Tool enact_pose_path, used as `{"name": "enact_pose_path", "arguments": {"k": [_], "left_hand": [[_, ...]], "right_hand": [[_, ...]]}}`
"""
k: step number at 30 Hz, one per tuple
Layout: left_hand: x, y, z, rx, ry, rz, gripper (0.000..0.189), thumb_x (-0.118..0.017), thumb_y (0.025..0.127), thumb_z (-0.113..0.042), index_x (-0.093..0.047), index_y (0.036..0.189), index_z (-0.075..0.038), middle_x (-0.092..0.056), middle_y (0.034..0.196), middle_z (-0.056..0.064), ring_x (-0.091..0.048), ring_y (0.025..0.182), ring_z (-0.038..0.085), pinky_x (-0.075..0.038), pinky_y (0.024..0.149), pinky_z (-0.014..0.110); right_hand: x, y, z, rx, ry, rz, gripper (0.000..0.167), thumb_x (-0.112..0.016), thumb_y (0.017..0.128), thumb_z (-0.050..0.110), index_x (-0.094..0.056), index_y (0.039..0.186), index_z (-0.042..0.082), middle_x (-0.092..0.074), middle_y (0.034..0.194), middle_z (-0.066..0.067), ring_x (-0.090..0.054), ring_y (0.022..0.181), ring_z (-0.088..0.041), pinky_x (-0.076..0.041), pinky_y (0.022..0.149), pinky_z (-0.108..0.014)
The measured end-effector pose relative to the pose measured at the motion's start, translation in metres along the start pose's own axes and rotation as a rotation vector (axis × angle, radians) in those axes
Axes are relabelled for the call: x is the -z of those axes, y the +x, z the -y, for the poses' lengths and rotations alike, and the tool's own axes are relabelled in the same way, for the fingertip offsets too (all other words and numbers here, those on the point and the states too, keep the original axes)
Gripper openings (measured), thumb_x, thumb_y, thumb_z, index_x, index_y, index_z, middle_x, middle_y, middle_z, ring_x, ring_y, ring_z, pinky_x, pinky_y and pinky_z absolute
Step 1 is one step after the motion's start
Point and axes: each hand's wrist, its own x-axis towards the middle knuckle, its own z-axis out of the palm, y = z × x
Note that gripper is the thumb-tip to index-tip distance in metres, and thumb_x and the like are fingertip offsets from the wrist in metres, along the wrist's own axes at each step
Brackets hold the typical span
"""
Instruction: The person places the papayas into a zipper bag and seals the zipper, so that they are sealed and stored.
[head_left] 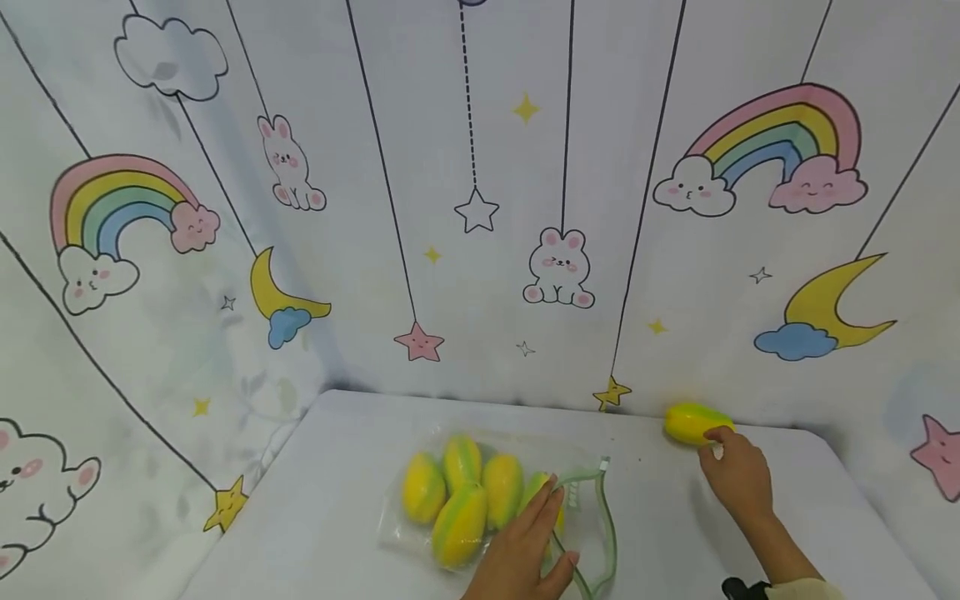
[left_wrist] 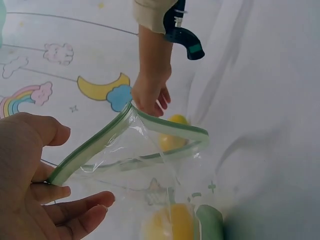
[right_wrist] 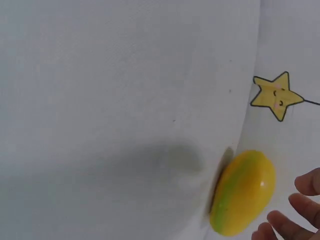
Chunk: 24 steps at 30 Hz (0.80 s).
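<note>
A clear zip bag with a green-edged mouth lies on the table, holding several yellow-and-green, mango-like fruits. My left hand is at the bag's mouth, its fingers extended along the green edge and the thumb apart. In the left wrist view, the green rim stands raised and runs to the left fingers. A single mango-like fruit lies at the table's far edge. My right hand reaches over its right end. A gap shows between this fruit and the right fingertips in the right wrist view.
A white table carries the bag and the loose fruit. Behind it rises a pale cloth backdrop printed with rainbows, moons, stars and rabbits. A dark strapped device sits at the right wrist.
</note>
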Motion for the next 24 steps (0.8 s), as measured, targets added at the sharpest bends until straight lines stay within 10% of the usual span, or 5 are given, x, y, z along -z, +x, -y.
{"name": "enact_pose_path", "arguments": {"k": [15, 24], "left_hand": [[-0.006, 0.0, -0.006, -0.032, 0.072, 0.033, 0.061, -0.052, 0.1, -0.039, -0.041, 0.147, -0.003, -0.038, 0.156, 0.01, -0.063, 0.112, 0.012, -0.054, 0.08, 0.021], [-0.011, 0.001, -0.002, -0.087, 0.082, -0.022, 0.059, -0.053, 0.099, -0.037, -0.042, 0.145, -0.001, -0.039, 0.155, 0.011, -0.063, 0.114, 0.016, -0.054, 0.078, 0.019]], "right_hand": [[0.0, 0.021, -0.027, 0.253, -0.301, 0.156, 0.082, -0.08, 0.071, 0.007, -0.038, 0.14, -0.009, -0.033, 0.141, -0.042, -0.032, 0.124, -0.061, -0.031, 0.093, -0.076], [0.04, 0.041, -0.016, 0.174, -0.384, 0.274, 0.063, -0.077, 0.079, 0.028, -0.052, 0.126, -0.006, -0.059, 0.108, -0.037, -0.059, 0.081, -0.048, -0.047, 0.073, -0.063]]}}
